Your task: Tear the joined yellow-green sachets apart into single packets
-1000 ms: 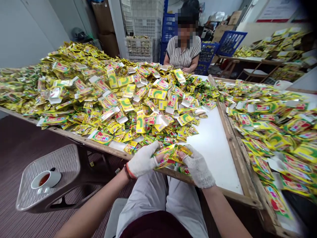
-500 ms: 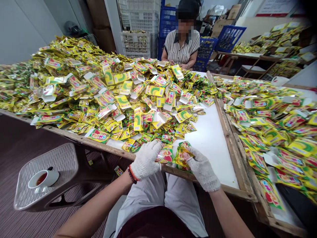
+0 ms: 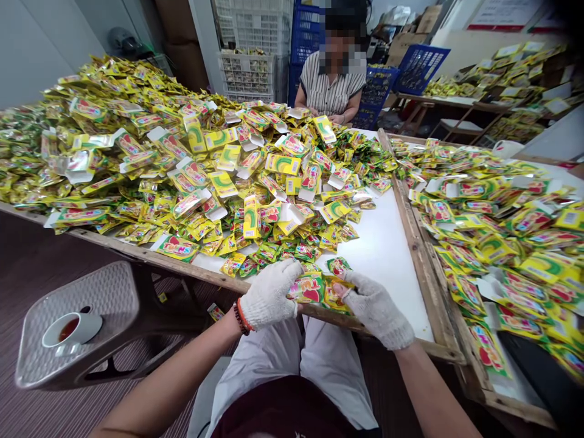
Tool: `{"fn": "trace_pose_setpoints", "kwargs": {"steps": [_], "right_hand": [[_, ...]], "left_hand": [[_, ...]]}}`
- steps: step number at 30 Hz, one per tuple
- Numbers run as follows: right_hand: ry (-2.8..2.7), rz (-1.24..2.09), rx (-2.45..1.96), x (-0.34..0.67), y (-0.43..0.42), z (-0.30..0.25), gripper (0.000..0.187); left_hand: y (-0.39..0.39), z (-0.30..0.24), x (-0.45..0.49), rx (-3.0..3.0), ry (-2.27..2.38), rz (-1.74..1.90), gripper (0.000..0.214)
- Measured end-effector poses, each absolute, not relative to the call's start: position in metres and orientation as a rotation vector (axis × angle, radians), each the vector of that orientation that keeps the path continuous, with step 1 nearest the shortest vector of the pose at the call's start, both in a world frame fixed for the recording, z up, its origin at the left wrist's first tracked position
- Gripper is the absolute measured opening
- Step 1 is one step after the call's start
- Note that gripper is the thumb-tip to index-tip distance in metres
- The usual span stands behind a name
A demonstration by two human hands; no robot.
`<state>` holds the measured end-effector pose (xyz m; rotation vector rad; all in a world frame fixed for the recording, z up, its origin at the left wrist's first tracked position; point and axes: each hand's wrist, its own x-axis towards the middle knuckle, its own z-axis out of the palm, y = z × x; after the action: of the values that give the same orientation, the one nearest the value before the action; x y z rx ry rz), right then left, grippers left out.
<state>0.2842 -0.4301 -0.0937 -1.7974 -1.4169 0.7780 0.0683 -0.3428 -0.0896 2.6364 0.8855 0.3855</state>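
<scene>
My left hand, in a white knit glove with fingertips showing, is closed around a small green and yellow printed carton at the table's front edge. At the carton's right end, my right hand, gloved the same way, pinches a small yellow foil packet. Packet and carton end meet; how far the packet is inside I cannot tell. A green packet shows just beyond my right fingers. Small packets and open-ended cartons are heaped beyond my hands.
A wooden rail divides the white tabletop from another heap of cartons on the right. A stool with a cup stands at the left. Across the table sits a person, with crates behind.
My right hand has brought the yellow packet closer to the carton's end. The green packet now shows apart from it. The whole view has shifted slightly.
</scene>
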Motion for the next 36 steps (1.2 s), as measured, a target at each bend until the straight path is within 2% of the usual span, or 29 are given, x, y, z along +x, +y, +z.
{"fn": "trace_pose_setpoints", "kwargs": {"steps": [4, 8, 10, 16, 18, 20, 24, 28, 31, 36], "right_hand": [[-1.595, 0.733, -1.813, 0.283, -0.422, -0.082, 0.020], [-1.251, 0.904, -1.770, 0.279, -0.420, -0.085, 0.036], [-1.141, 0.980, -1.756, 0.278, -0.423, -0.091, 0.038], [-1.308, 0.649, -1.839, 0.272, -0.428, -0.095, 0.025], [-1.344, 0.759, -1.859, 0.271, -0.429, -0.092, 0.026], [-1.321, 1.008, -1.831, 0.270, -0.432, -0.087, 0.031], [-1.291, 1.501, -1.470, 0.266, -0.443, -0.077, 0.043], [-1.287, 1.663, -1.247, 0.260, -0.450, -0.079, 0.054], [-1.229, 1.642, -1.281, 0.256, -0.450, -0.088, 0.048], [-1.135, 1.382, -1.377, 0.250, -0.447, -0.093, 0.037]], "left_hand": [[-0.349, -0.090, 0.075, 2.703, 0.879, 0.315, 0.059], [-0.349, -0.093, 0.076, 2.673, 0.958, 0.364, 0.061], [-0.347, -0.095, 0.076, 2.653, 0.979, 0.378, 0.058], [-0.351, -0.103, 0.075, 2.639, 0.960, 0.395, 0.062], [-0.353, -0.105, 0.074, 2.656, 0.949, 0.398, 0.065], [-0.355, -0.105, 0.073, 2.689, 0.948, 0.389, 0.066], [-0.358, -0.099, 0.076, 2.762, 0.962, 0.331, 0.061], [-0.361, -0.099, 0.080, 2.764, 0.954, 0.292, 0.060], [-0.362, -0.104, 0.078, 2.644, 0.876, 0.393, 0.061], [-0.359, -0.104, 0.074, 1.972, 0.814, 0.781, 0.088]]}}
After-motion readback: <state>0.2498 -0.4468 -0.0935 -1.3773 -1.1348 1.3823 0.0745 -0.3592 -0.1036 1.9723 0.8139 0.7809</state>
